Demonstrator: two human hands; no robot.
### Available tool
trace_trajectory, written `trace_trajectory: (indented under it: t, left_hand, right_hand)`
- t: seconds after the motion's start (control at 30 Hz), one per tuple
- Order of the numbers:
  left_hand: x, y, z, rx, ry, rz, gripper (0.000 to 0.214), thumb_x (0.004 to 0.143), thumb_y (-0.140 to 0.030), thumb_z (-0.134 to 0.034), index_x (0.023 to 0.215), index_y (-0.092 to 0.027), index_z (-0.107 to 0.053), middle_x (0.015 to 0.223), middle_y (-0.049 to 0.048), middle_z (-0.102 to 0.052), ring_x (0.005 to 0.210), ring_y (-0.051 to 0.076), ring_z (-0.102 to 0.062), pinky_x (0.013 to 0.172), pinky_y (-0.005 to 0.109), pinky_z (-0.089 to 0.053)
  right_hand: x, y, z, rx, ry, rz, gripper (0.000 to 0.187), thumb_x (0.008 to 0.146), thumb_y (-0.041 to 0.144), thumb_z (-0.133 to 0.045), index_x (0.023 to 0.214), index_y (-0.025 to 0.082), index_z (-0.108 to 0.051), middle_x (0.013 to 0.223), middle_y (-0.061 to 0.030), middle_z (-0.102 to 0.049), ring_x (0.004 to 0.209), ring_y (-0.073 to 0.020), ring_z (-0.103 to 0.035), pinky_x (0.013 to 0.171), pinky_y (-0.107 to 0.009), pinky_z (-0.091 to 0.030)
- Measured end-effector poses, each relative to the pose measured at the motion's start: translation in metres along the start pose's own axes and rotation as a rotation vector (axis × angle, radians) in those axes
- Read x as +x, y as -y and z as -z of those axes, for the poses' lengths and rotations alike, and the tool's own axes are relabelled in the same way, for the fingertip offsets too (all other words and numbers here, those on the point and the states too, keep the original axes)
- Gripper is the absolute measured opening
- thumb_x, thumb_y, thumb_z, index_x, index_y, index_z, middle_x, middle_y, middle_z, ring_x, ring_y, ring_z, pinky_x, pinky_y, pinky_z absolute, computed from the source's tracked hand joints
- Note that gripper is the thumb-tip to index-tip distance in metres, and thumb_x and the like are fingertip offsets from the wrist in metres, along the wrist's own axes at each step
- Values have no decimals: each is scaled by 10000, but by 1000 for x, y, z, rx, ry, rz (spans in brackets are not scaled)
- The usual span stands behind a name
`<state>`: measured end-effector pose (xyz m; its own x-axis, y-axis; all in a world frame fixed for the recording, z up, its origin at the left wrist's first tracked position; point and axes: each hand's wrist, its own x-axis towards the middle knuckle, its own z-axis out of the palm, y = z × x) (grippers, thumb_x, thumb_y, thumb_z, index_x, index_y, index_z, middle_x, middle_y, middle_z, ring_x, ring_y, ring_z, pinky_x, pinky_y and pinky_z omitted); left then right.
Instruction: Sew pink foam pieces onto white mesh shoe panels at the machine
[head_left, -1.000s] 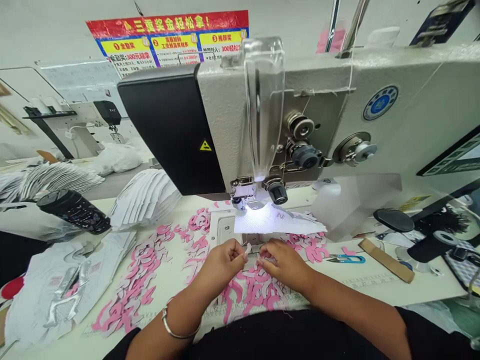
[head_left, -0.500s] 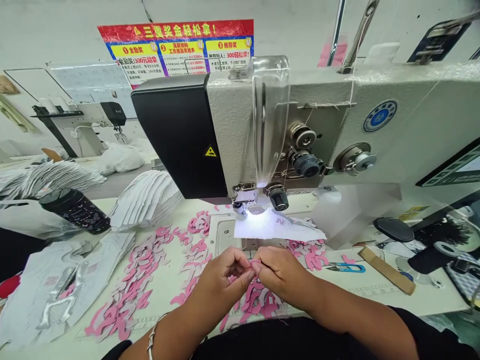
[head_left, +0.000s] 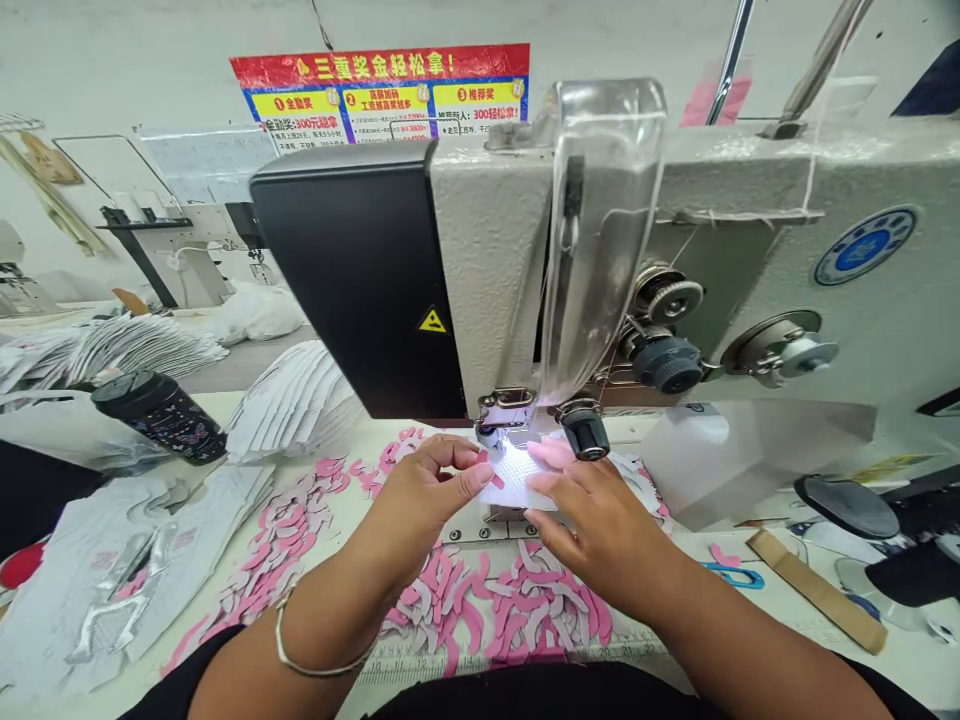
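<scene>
Under the lit needle area of the sewing machine (head_left: 491, 270) lies a white textured fabric piece (head_left: 516, 482). At its left edge my left hand (head_left: 424, 490) pinches a small pink cut piece (head_left: 495, 480) between thumb and forefinger. My right hand (head_left: 589, 500) rests on the right part of the fabric, its fingers spread and pressing from above. Just behind the fingertips is the presser foot (head_left: 499, 435), partly hidden in the glare. Loose pink and grey-white curved pieces (head_left: 547, 600) are heaped in front of the machine bed.
More pink pieces (head_left: 277, 540) spread to the left. Beyond them are white fabric parts (head_left: 187, 560), a fanned white stack (head_left: 289, 405) and a black tumbler (head_left: 161, 415). On the right lie blue thread snips (head_left: 739, 575), partly behind my forearm, and a brown strip (head_left: 817, 590).
Both hands have moved forward from the table edge to the needle area. They have parted: the left keeps the pink piece, the right now lies on the white fabric. The view has shifted closer.
</scene>
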<state>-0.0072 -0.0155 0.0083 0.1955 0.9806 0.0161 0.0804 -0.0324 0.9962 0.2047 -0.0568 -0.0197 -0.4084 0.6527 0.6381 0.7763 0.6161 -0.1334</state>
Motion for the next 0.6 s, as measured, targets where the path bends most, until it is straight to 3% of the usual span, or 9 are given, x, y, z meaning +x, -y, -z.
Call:
trace_trajectory:
  t: [0.1, 0.23, 0.6]
  left_hand:
    - [5, 7, -8, -100, 16, 58, 278, 691, -349, -799, 716, -178, -581, 802, -14, -567, 733, 126, -523, 720, 256, -436]
    - [8, 9, -10, -159, 51, 99, 296, 682, -304, -813, 719, -181, -546, 728, -36, -536, 684, 104, -493, 669, 226, -406]
    - [7, 13, -8, -83, 77, 76, 274, 715, -355, -789, 720, -185, -574, 705, -21, -569, 653, 117, -525, 640, 245, -430]
  right_hand:
    - [-4, -2, -14, 14, -80, 14, 202, 925, 233, -565, 1123, 198, -582, 1251, -150, -617, 1226, -294, -553, 988, -493, -474]
    - [-7, -6, -18, 44, -99, 38, 217, 909, 219, -592, 1125, 209, -572, 1259, -130, -626, 1270, -286, -531, 1026, -492, -458]
    - [-8, -8, -22, 49, -114, 35, 251, 879, 199, -608, 1127, 217, -571, 1274, -125, -625, 1178, -272, -596, 1010, -484, -468]
